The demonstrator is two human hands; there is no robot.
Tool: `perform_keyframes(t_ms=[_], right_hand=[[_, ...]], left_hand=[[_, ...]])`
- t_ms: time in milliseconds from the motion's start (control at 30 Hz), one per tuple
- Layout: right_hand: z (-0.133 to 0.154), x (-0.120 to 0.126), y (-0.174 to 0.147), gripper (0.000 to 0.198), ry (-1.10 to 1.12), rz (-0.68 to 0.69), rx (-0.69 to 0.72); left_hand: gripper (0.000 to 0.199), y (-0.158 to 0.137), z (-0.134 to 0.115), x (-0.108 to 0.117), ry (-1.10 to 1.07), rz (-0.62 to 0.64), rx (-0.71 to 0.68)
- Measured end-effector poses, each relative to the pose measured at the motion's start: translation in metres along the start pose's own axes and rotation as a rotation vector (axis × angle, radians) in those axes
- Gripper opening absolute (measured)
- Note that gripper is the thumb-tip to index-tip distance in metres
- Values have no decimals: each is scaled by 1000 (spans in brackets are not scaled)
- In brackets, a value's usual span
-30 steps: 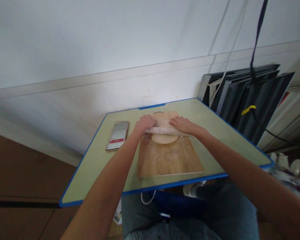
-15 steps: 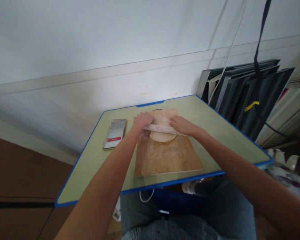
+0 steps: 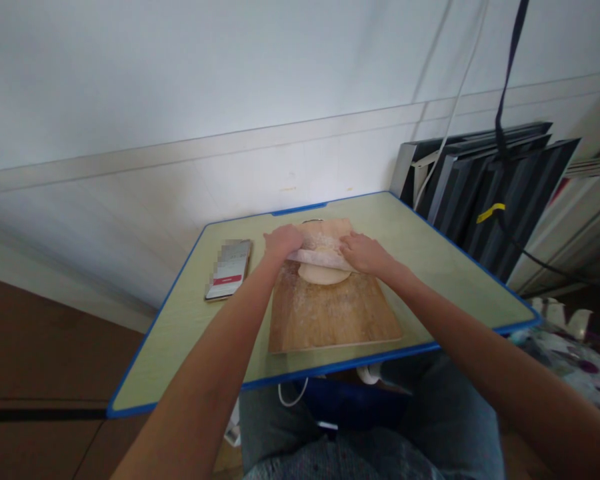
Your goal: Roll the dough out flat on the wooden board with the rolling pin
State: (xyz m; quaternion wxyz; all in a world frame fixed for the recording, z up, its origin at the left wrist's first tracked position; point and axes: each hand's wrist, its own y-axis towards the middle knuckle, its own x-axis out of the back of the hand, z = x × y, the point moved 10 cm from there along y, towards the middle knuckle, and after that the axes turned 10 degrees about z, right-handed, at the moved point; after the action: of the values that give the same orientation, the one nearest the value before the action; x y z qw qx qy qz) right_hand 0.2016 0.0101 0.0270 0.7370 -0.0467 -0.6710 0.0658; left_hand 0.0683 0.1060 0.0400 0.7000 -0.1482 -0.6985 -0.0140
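A pale green table [image 3: 445, 287] with a blue edge stands against a white wall [image 3: 180, 80]. To the right, beyond the table's edge, several dark panels [image 3: 505, 200] lean upright, and a dark cord [image 3: 513, 53] with a yellow tag [image 3: 491, 213] hangs down in front of them. A phone [image 3: 230, 267] lies face up on the left half of the table, its screen partly blurred. The person's legs, in blue jeans [image 3: 450, 407], show below the near edge. A wooden board [image 3: 335, 317] lies flat in the middle of the table, streaked with white powder [image 3: 301, 301]. The rolling pin [image 3: 317, 258] is on the far half of this board, its long axis running left to right across it, with the right end set slightly nearer the person. It rests over a flat piece of dough [image 3: 324, 275], whose rounded near edge shows on the near side of the pin. The left hand [image 3: 283, 240] is curled over the pin's left end and the right hand [image 3: 364, 253] over its right end, the two well apart with the middle of the pin bare between them. The undersides of both hands are hidden.
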Motion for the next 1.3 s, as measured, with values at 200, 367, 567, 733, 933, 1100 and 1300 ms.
perform_keyframes(t_ms=[200,367,567,733,933,1100,1300], right_hand=[[0,6,-11,39,38,-79,-62],[0,0,-9,40,115,-26,-31],[3,1,-12,41,131,-38,10],[6,3,-20,42,131,-54,3],[15,11,-36,42,109,-96,4],[26,14,-49,41,36,-151,5],[33,14,-59,43,-24,-200,-3]], left_hand=[[39,-5,-2,-2,17,16,-28],[44,-6,-2,-7,40,61,-57],[45,-9,-4,-10,51,75,-84],[44,-13,-4,-10,68,58,-107],[44,-19,-8,-13,103,62,-185],[45,-32,-12,-11,140,48,-230],[44,-47,-13,-9,245,-6,-273]])
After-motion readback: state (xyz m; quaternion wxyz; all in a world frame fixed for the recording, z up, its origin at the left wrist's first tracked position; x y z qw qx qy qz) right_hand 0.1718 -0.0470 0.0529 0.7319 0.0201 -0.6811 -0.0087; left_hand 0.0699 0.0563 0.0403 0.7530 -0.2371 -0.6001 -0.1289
